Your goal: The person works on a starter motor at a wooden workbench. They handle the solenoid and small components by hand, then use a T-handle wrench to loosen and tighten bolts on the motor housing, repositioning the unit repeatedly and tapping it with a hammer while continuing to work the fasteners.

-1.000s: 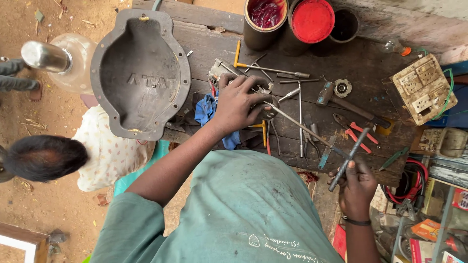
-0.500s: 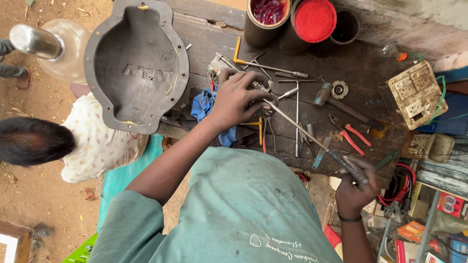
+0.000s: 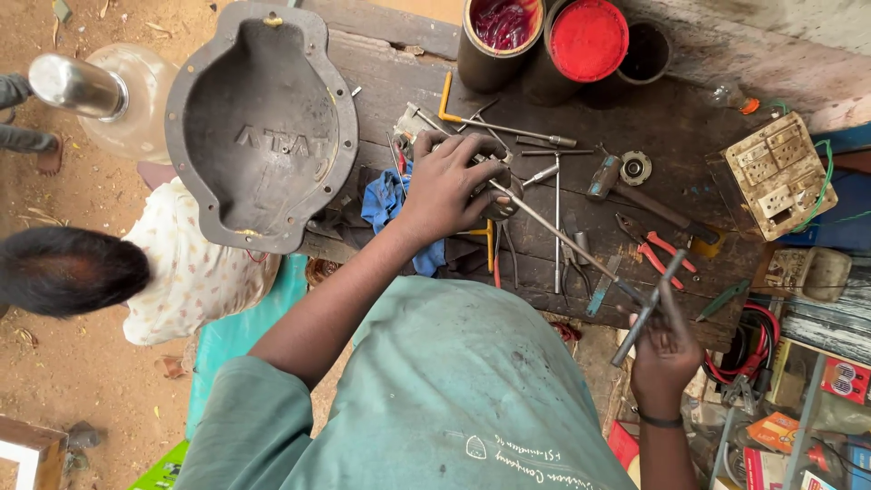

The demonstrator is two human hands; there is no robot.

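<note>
- Left hand (image 3: 449,181), frame centre: fingers clamped over a small round dark metal part (image 3: 502,195) on the dark wooden worktop (image 3: 689,118).
- Right hand (image 3: 667,349), lower right: fingers wrapped around the cross-handle of a long steel T-wrench (image 3: 581,254), whose shaft slants up-left into the part.
- Red-handled pliers (image 3: 653,249) lie just beside the shaft.

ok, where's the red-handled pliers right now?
Head view, right side of the workbench: the red-handled pliers lie just above the right hand, below the hammer.

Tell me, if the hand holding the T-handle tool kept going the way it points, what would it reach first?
Probably the red-handled pliers on the workbench. The right hand points up toward them, though depth is hard to judge from above.
</note>
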